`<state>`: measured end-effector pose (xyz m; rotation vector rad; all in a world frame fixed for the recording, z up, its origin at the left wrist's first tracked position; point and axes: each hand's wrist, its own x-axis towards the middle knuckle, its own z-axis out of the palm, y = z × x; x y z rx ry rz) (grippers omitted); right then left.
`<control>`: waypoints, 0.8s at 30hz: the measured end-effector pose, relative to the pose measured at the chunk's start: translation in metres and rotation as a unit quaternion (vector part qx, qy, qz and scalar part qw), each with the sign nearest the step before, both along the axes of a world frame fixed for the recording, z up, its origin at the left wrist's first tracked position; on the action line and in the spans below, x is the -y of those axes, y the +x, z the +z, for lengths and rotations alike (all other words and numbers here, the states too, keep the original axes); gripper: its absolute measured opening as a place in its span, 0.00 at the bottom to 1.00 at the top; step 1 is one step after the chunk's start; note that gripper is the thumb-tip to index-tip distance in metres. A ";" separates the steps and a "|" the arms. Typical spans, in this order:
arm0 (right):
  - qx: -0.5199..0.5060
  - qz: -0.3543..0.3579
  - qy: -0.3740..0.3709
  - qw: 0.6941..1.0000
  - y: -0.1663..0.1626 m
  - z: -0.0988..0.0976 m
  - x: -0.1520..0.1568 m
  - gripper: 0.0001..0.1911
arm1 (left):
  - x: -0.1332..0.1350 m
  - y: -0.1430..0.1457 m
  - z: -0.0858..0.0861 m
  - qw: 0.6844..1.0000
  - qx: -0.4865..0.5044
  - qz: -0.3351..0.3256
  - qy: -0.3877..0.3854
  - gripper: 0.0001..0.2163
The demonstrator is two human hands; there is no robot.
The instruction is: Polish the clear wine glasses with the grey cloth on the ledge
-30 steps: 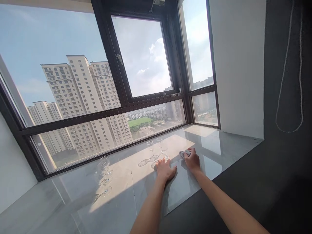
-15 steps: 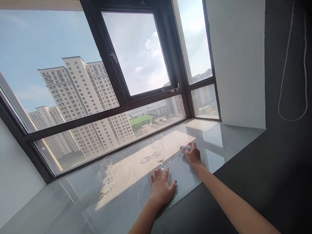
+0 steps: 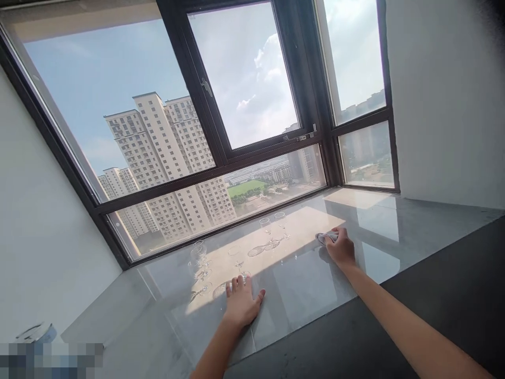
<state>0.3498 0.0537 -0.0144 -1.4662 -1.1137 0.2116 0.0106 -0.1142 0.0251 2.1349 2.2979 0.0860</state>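
Observation:
My left hand [image 3: 241,305] lies palm down on the glossy grey windowsill [image 3: 292,295], thumb and fingers spread. Its fingertips reach the foot of a clear stemmed glass [image 3: 236,255] that stands upright; how firmly they press on the foot is hidden. Farther right, my right hand [image 3: 342,250] is closed around a folded grey-white cloth [image 3: 326,238], held down at the sill. Two more stemmed glasses, one [image 3: 265,226] beside the other [image 3: 280,225], stand near the window. To the left is a cluster of clear glasses [image 3: 200,263], overlapping and hard to tell apart.
A dark-framed window [image 3: 272,152] runs along the back of the sill, with tall buildings outside. White walls [image 3: 442,105] close both ends. The sill's front edge drops to a dark grey face [image 3: 434,295]. A partly blurred object [image 3: 39,334] sits at lower left.
The view has swung left. My left hand and the stemmed glass at its fingertips have slid left along the sill, toward the cluster. My right hand keeps the cloth on the sill.

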 end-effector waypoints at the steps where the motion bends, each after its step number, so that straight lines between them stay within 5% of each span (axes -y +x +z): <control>1: 0.000 -0.003 0.000 1.000 0.000 -0.001 -0.001 0.21 | -0.006 -0.009 0.000 1.000 0.000 0.023 0.000 0.39; 11: -0.003 0.003 -0.006 1.000 0.001 0.004 0.005 0.23 | -0.091 -0.068 -0.002 0.983 0.017 0.181 0.006 0.39; 18: -0.003 0.005 0.000 1.000 0.000 0.006 0.004 0.22 | -0.095 -0.056 -0.005 0.970 0.016 0.233 0.065 0.36; 20: -0.005 0.010 -0.001 1.000 -0.001 0.005 0.004 0.22 | -0.091 -0.036 -0.008 0.976 0.034 0.188 0.102 0.31; 24: -0.006 0.012 -0.001 1.000 -0.002 0.006 0.006 0.22 | -0.097 0.017 -0.013 0.991 0.078 -0.058 0.090 0.26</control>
